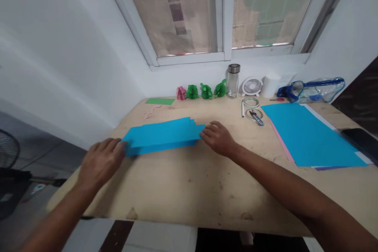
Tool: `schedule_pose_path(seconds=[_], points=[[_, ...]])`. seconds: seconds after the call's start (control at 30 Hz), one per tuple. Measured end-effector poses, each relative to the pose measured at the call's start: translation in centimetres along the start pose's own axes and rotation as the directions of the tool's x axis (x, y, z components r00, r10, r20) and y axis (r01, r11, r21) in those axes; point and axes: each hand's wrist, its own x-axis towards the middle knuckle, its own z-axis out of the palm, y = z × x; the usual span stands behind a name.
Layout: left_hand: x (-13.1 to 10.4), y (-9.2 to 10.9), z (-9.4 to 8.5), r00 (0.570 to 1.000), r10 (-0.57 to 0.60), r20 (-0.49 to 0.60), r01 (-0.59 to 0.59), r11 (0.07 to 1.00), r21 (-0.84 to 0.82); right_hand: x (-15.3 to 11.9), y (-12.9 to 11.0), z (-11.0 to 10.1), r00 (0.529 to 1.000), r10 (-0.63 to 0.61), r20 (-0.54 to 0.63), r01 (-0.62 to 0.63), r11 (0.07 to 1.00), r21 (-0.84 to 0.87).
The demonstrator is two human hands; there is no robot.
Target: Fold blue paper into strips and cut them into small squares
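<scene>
Several bright blue paper pieces (162,134) overlap above the left half of the wooden table, with their edges out of line. At their left end is my left hand (102,161), its fingers closed on the paper and slightly blurred. The fingertips of my right hand (217,138) pinch the right end of a blue piece. The top piece seems slightly raised above the others; a shadowed gap shows along its near edge.
At the back stand green paper figures (192,92), a pink one (181,93), a glass bottle (233,82) and a small fan (252,86). Thread snips (256,117) lie on a tape roll. Stacked blue sheets (313,136) and a phone (362,141) lie right.
</scene>
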Motion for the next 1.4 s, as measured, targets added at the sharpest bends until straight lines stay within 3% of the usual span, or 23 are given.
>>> schedule_pose_path(seconds=[0.1, 0.17, 0.27, 0.37, 0.47, 0.57, 0.67, 0.77, 0.9, 1.1, 1.4], points=[[-1.3, 2.3, 2.7, 0.978, -0.039, 0.204, 0.014, 0.992, 0.122, 1.2, -1.5, 2.9, 0.997, -0.015, 0.081, 0.014, 1.0, 0.017], [-1.7, 3.9, 4.5, 0.946, -0.046, 0.322, 0.025, 0.997, 0.07, 1.1, -2.2, 3.4, 0.991, 0.004, 0.133, -0.006, 1.0, 0.019], [-2.2, 5.2, 6.5, 0.895, -0.027, 0.445, 0.055, 0.997, -0.051, -0.9, -2.0, 1.4, 0.976, 0.097, 0.197, -0.097, 0.995, -0.008], [-2.7, 5.2, 7.4, 0.909, -0.038, 0.414, 0.087, 0.991, -0.099, -6.0, 0.1, -2.7, 0.918, 0.312, 0.243, -0.295, 0.95, -0.107], [-2.5, 5.5, 7.2, 0.949, -0.044, 0.313, 0.087, 0.988, -0.124, -12.6, 3.5, -7.0, 0.772, 0.575, 0.27, -0.516, 0.816, -0.26], [-1.3, 7.0, 6.6, 0.97, -0.039, 0.241, 0.074, 0.988, -0.137, -18.1, 6.4, -9.5, 0.536, 0.806, 0.25, -0.682, 0.588, -0.434], [0.7, 8.9, 6.1, 0.985, -0.011, 0.17, 0.039, 0.986, -0.163, -20.3, 7.8, -10.0, 0.364, 0.882, 0.299, -0.719, 0.47, -0.511], [2.7, 10.6, 5.6, 0.994, 0.058, 0.089, -0.04, 0.981, -0.192, -19.9, 8.0, -9.5, 0.282, 0.889, 0.36, -0.72, 0.444, -0.534], [4.4, 13.0, 5.0, 0.989, 0.145, 0.039, -0.133, 0.966, -0.22, -18.5, 8.5, -9.0, 0.243, 0.875, 0.418, -0.712, 0.454, -0.536], [5.7, 16.9, 4.7, 0.979, 0.186, 0.085, -0.148, 0.929, -0.338, -18.2, 9.2, -9.5, 0.215, 0.863, 0.458, -0.683, 0.468, -0.56], [10.0, 22.1, 4.3, 0.959, 0.243, 0.144, -0.096, 0.76, -0.643, -18.6, 9.1, -10.0, 0.244, 0.861, 0.445, -0.627, 0.491, -0.606]])
